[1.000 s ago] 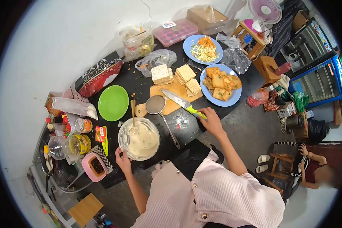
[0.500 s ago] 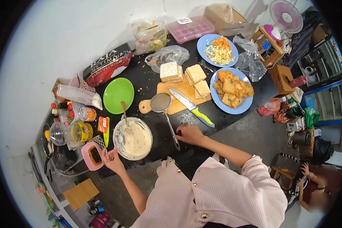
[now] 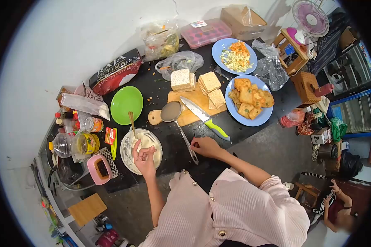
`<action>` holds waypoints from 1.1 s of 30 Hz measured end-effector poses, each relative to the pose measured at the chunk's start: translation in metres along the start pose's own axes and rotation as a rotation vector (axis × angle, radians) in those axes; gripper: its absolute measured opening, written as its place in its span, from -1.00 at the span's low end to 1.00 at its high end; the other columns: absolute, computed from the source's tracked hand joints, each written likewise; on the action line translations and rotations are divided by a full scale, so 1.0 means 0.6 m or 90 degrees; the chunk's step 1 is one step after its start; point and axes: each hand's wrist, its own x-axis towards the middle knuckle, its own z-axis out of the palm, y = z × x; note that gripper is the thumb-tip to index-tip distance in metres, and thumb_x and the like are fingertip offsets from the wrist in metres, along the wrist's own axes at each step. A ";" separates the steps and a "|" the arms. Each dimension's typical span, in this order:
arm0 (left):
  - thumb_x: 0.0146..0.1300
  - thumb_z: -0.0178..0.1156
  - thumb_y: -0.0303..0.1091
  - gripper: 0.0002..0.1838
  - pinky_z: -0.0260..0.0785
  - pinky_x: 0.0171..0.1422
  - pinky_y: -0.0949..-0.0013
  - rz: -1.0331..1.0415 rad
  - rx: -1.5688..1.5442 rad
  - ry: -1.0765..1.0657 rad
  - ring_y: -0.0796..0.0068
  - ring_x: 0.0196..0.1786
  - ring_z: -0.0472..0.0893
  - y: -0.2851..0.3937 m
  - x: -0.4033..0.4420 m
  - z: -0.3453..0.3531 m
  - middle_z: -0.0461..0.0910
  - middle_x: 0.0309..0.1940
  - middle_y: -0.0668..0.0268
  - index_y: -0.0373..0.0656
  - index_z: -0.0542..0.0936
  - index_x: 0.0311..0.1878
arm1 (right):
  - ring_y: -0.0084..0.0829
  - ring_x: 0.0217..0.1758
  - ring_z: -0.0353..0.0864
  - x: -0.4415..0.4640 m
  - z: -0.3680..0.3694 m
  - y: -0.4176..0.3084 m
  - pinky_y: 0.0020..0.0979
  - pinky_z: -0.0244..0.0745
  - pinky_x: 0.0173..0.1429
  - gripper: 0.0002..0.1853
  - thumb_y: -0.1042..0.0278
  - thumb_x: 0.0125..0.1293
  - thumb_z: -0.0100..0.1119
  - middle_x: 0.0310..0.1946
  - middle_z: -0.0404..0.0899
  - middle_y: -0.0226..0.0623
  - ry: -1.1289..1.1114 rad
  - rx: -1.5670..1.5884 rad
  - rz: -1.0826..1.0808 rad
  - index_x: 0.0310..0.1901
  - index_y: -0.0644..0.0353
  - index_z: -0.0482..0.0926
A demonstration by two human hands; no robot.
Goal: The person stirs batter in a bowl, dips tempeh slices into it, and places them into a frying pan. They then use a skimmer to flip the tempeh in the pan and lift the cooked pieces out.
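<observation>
My left hand (image 3: 145, 159) hovers over the bowl of pale batter (image 3: 131, 158), fingers apart and holding nothing. A spoon (image 3: 131, 120) leans in that bowl. My right hand (image 3: 206, 147) is beside the ladle's handle (image 3: 187, 144); its fingers are curled, and what they hold, if anything, is hidden. The ladle's round head (image 3: 171, 111) rests on the wooden board (image 3: 175, 96). A knife with a green handle (image 3: 217, 129) lies partly on the board, by stacked tempeh slices (image 3: 210, 82). Fried pieces (image 3: 246, 94) fill a blue plate (image 3: 251, 122).
A green plate (image 3: 127, 105) lies left of the board. Shredded vegetables (image 3: 237, 56) are on another blue plate. Bottles (image 3: 64, 145) and a pink container of dark sauce (image 3: 99, 169) stand at the left. Another person (image 3: 338, 206) sits at the lower right.
My right hand has let go of the knife and moved left to the ladle's handle. My left hand has left the bowl's side and risen over the batter. The view has shifted.
</observation>
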 end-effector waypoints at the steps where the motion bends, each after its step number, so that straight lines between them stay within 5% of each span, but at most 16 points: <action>1: 0.04 0.21 -0.60 -0.44 0.34 -0.21 0.58 -0.007 -0.017 0.003 0.60 -0.42 0.54 0.003 0.000 0.006 0.54 -0.57 0.34 -0.28 0.24 0.13 | -0.19 -0.39 0.57 -0.006 -0.011 0.002 -0.30 0.43 -0.28 -0.77 0.17 0.11 0.10 -0.49 0.57 -0.16 0.015 0.039 -0.005 -0.36 0.18 0.52; 5: 0.15 0.09 -0.55 -0.52 0.31 -0.20 0.56 0.016 -0.034 -0.027 0.59 -0.41 0.47 0.003 -0.008 0.032 0.46 -0.48 0.35 -0.25 0.20 0.13 | -0.29 -0.38 0.58 -0.026 -0.052 0.017 -0.30 0.40 -0.31 -0.82 0.28 0.21 -0.08 -0.45 0.60 -0.23 -0.055 0.140 0.042 -0.29 0.21 0.40; 8: 0.29 -0.12 -0.46 -0.71 0.25 -0.27 0.55 0.043 -0.050 -0.059 0.63 -0.42 0.30 -0.022 -0.014 0.053 0.24 -0.42 0.39 -0.21 0.22 0.07 | -0.52 -0.53 0.45 -0.039 -0.060 0.045 -0.48 0.33 -0.42 -0.86 0.33 0.31 -0.21 -0.53 0.50 -0.34 -0.090 0.280 0.073 -0.23 0.21 0.29; 10: 0.30 -0.13 -0.45 -0.75 0.23 -0.31 0.56 0.039 -0.072 -0.097 0.64 -0.45 0.29 -0.044 -0.015 0.065 0.23 -0.46 0.40 -0.22 0.23 0.03 | -0.66 -0.59 0.21 -0.052 -0.060 0.059 -0.61 0.18 -0.51 -0.86 0.31 0.38 -0.31 -0.58 0.28 -0.47 -0.089 0.410 0.045 -0.21 0.17 0.22; 13: 0.32 -0.15 -0.42 -0.82 0.18 -0.39 0.60 0.006 -0.096 -0.134 0.69 -0.51 0.26 -0.050 -0.018 0.084 0.22 -0.53 0.42 -0.22 0.26 -0.04 | -0.69 -0.59 0.11 -0.090 -0.084 0.058 -0.65 0.09 -0.54 -0.85 0.28 0.40 -0.33 -0.59 0.17 -0.50 -0.093 0.605 0.102 -0.19 0.15 0.21; 17: 0.31 -0.11 -0.42 -0.80 0.17 -0.41 0.61 -0.026 -0.080 -0.152 0.70 -0.53 0.27 -0.047 -0.013 0.098 0.27 -0.59 0.43 -0.21 0.26 -0.03 | -0.70 -0.59 0.07 -0.149 -0.101 0.058 -0.67 0.05 -0.54 -0.86 0.28 0.40 -0.32 -0.60 0.14 -0.51 0.055 0.650 0.067 -0.17 0.14 0.21; 19: 0.30 -0.09 -0.44 -0.79 0.18 -0.41 0.61 0.026 -0.053 -0.160 0.70 -0.55 0.26 -0.053 -0.004 0.106 0.26 -0.61 0.43 -0.21 0.26 -0.02 | -0.71 -0.60 0.09 -0.167 -0.105 0.070 -0.66 0.06 -0.54 -0.84 0.26 0.39 -0.29 -0.62 0.18 -0.52 0.242 0.579 0.068 -0.17 0.14 0.23; 20: 0.26 -0.02 -0.46 -0.73 0.26 -0.35 0.63 -0.011 -0.091 -0.168 0.66 -0.51 0.39 -0.067 0.001 0.104 0.43 -0.55 0.36 -0.26 0.29 0.02 | -0.71 -0.59 0.12 -0.174 -0.106 0.082 -0.65 0.07 -0.53 -0.84 0.26 0.39 -0.28 -0.63 0.20 -0.52 0.342 0.519 0.089 -0.18 0.15 0.24; 24: 0.13 0.15 -0.51 -0.71 0.37 -0.23 0.60 -0.143 -0.094 -0.276 0.56 -0.32 0.57 -0.052 0.014 0.120 0.61 -0.30 0.18 -0.33 0.46 -0.05 | -0.63 -0.60 0.24 -0.190 -0.124 0.158 -0.55 0.16 -0.51 -0.82 0.27 0.38 -0.27 -0.65 0.27 -0.45 0.610 0.244 0.185 -0.20 0.20 0.26; 27: 0.07 0.19 -0.53 -0.79 0.37 -0.24 0.61 -0.096 0.039 -0.322 0.60 -0.36 0.57 -0.041 0.020 0.138 0.62 -0.40 0.22 -0.34 0.54 -0.19 | -0.50 -0.59 0.34 -0.192 -0.142 0.179 -0.45 0.23 -0.49 -0.82 0.31 0.37 -0.27 -0.65 0.32 -0.36 0.641 0.085 0.272 -0.20 0.24 0.26; 28: 0.03 0.24 -0.49 -0.87 0.36 -0.29 0.60 -0.095 0.047 -0.297 0.64 -0.45 0.54 -0.030 0.020 0.148 0.61 -0.52 0.28 -0.34 0.59 -0.34 | -0.33 -0.55 0.43 -0.192 -0.144 0.186 -0.33 0.27 -0.45 -0.82 0.30 0.36 -0.27 -0.61 0.39 -0.26 0.638 0.027 0.305 -0.19 0.23 0.27; 32: 0.12 0.19 -0.38 -0.78 0.29 -0.46 0.58 -0.126 0.047 -0.333 0.67 -0.61 0.46 -0.034 0.057 0.160 0.52 -0.67 0.35 -0.35 0.59 -0.53 | -0.27 -0.55 0.42 -0.186 -0.140 0.213 -0.31 0.31 -0.39 -0.79 0.25 0.37 -0.27 -0.58 0.40 -0.20 0.654 -0.061 0.323 -0.21 0.22 0.28; 33: 0.21 0.07 -0.39 -0.80 0.30 -0.37 0.58 -0.150 0.115 -0.394 0.67 -0.52 0.49 -0.032 0.078 0.160 0.55 -0.60 0.33 -0.36 0.55 -0.37 | -0.22 -0.53 0.41 -0.181 -0.143 0.206 -0.29 0.32 -0.35 -0.78 0.24 0.37 -0.27 -0.58 0.40 -0.18 0.671 -0.085 0.296 -0.21 0.23 0.28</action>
